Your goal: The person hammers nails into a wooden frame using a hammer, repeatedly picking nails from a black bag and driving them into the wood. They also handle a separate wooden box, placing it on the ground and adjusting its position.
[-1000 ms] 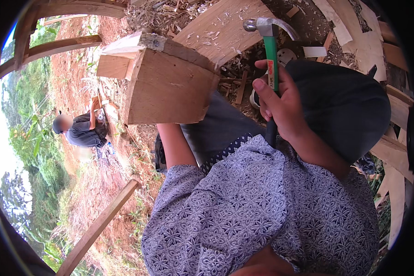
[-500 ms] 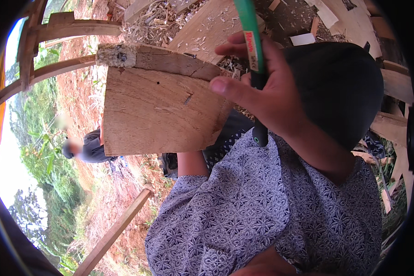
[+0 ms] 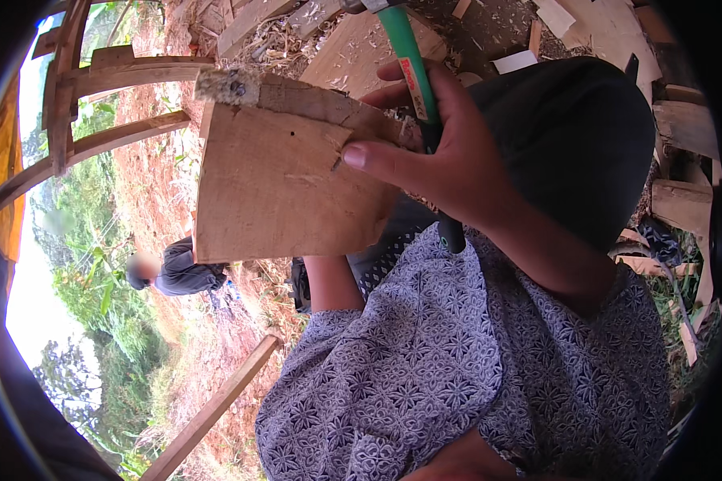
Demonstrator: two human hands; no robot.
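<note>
My right hand (image 3: 465, 168) is closed around a hammer (image 3: 411, 64) with a green shaft and black grip; its metal head is partly cut off at the top edge. The same hand's thumb overlaps the face of a pale wooden board (image 3: 257, 192), beside a small nail (image 3: 336, 164) that lies on or sticks out of the wood. Its fingers reach along the board's upper edge, where a narrower wooden strip (image 3: 305, 100) runs. Behind the board, my left forearm (image 3: 331, 282) goes up out of sight; the left hand and its fingers are hidden.
Wood shavings and a broad plank (image 3: 353, 60) lie beyond the board. Offcuts (image 3: 682, 204) are piled at the right, by my dark-trousered knee (image 3: 569, 136). A wooden frame (image 3: 136, 76) stands at the upper left. Another person (image 3: 186, 268) is farther off on the reddish slope.
The board has shifted slightly right and tilted. My right hand with the hammer has moved left, bringing its thumb over the board's face near the nail. More of the hammer's head shows.
</note>
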